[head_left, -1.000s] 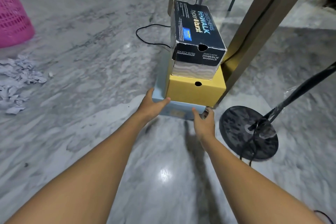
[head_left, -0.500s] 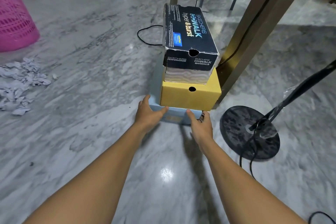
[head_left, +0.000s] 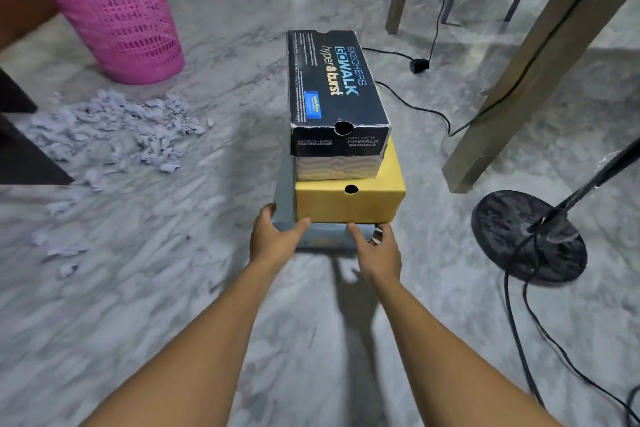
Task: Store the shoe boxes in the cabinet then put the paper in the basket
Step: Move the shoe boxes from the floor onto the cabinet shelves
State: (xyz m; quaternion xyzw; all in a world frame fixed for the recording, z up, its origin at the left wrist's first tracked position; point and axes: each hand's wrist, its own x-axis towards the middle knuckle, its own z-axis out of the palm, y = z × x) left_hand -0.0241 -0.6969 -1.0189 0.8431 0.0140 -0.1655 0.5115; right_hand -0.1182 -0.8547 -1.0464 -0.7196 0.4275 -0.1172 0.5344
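Left hand (head_left: 277, 239): clamped on the near left corner of the grey-blue box (head_left: 284, 191); thumb lies over the top front edge, fingers wrap round the left side.
Right hand (head_left: 379, 251): clamped on the near right corner of the same box; thumb on the top front edge, fingers curled round the corner.
Arms: both forearms reach straight out toward 12 o'clock, converging on the stack, wrists level.
Stack: three shoe boxes at frame centre. Grey-blue box at the bottom, yellow box (head_left: 349, 199) on it, black Skechers box (head_left: 334, 87) on top, long axes running toward 12 o'clock.
Stack contact with floor: cannot tell whether the bottom box rests on the marble floor (head_left: 173, 305) or is raised.
Paper pile (head_left: 114, 128): shredded grey scraps on the floor at 9 to 10 o'clock from the stack, loose bits trailing toward 8 o'clock.
Pink basket (head_left: 114, 10): upright at 10 to 11 o'clock, just beyond the paper.
Dark furniture edge (head_left: 20, 149): at 9 o'clock, frame border; type unclear.
Table leg (head_left: 533, 73): slanted, at 2 to 3 o'clock, near the stack.
Round stand base (head_left: 526, 236): at 4 o'clock, apart from the right hand.
Black cable (head_left: 415, 104): on the floor at 1 to 2 o'clock, passing close by the stack.
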